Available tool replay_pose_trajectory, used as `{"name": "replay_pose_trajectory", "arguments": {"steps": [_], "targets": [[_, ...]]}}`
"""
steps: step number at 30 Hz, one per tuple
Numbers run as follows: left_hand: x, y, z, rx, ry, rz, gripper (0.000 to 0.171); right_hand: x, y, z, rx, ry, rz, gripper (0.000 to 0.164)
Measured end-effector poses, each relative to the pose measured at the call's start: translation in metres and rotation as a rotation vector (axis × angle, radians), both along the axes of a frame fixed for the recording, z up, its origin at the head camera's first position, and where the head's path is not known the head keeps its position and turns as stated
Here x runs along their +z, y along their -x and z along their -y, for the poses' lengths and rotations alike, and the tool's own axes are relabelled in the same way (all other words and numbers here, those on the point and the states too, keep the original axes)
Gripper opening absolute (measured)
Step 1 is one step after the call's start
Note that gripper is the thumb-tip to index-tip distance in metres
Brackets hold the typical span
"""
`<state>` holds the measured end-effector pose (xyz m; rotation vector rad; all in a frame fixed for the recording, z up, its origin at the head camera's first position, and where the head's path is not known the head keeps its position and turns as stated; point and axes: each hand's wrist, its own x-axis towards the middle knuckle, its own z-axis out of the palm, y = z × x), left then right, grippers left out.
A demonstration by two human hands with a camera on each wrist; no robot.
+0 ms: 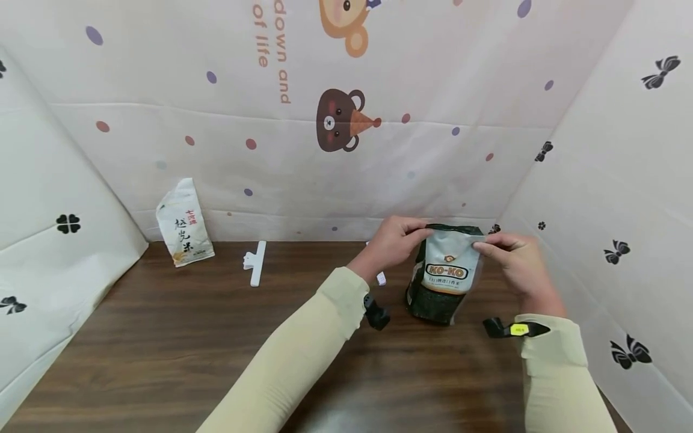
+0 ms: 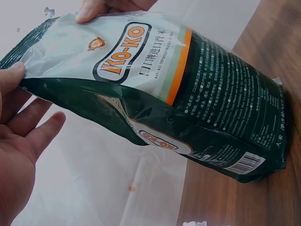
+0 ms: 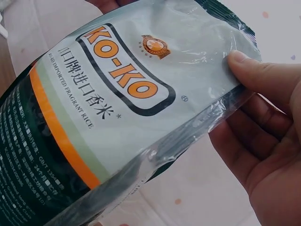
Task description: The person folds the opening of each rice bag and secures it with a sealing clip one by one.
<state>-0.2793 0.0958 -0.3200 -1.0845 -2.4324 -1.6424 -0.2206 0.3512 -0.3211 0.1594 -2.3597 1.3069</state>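
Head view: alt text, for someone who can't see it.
A person's left hand and right hand hold the top corners of a KO-KO rice bag standing on a dark wooden table. Further left are a white clip and, by the patterned backdrop, a white rice bag.

The widest way in is over the brown table [image 1: 162,346] at the lower left of the frame, where bare wood runs up to the white clip [image 1: 258,266] and the white packet [image 1: 186,231]; a hand could also slip between those two. From the lower centre the left sleeve [image 1: 303,331] slants across, barring a low path to the KO-KO bag [image 1: 446,276]. Between both forearms an open lane leads up to the bag's front, centre right, but the left hand [image 1: 392,245] and right hand [image 1: 521,264] block its top corners. The back cloth [image 1: 292,198] limits reach beyond, and the right cloth [image 1: 606,198] leaves little room beside the right sleeve [image 1: 554,367]
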Motion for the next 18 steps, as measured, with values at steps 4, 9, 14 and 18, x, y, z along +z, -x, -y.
{"name": "replay_pose_trajectory", "arguments": {"steps": [4, 9, 14, 18], "targets": [[0.000, -0.003, 0.011, 0.006, -0.002, 0.024, 0.030, 0.000, -0.001, 0.012, 0.011, 0.023, -0.020, 0.005], [0.003, -0.006, 0.027, 0.023, -0.015, 0.076, 0.029, 0.002, 0.000, 0.027, 0.074, 0.074, -0.021, 0.002], [0.004, -0.008, 0.039, 0.044, -0.025, 0.065, 0.026, 0.003, 0.000, 0.042, 0.099, 0.107, -0.009, 0.003], [0.004, -0.008, 0.049, 0.056, -0.038, 0.051, 0.025, 0.003, 0.001, 0.052, 0.097, 0.079, 0.003, 0.007]]}}
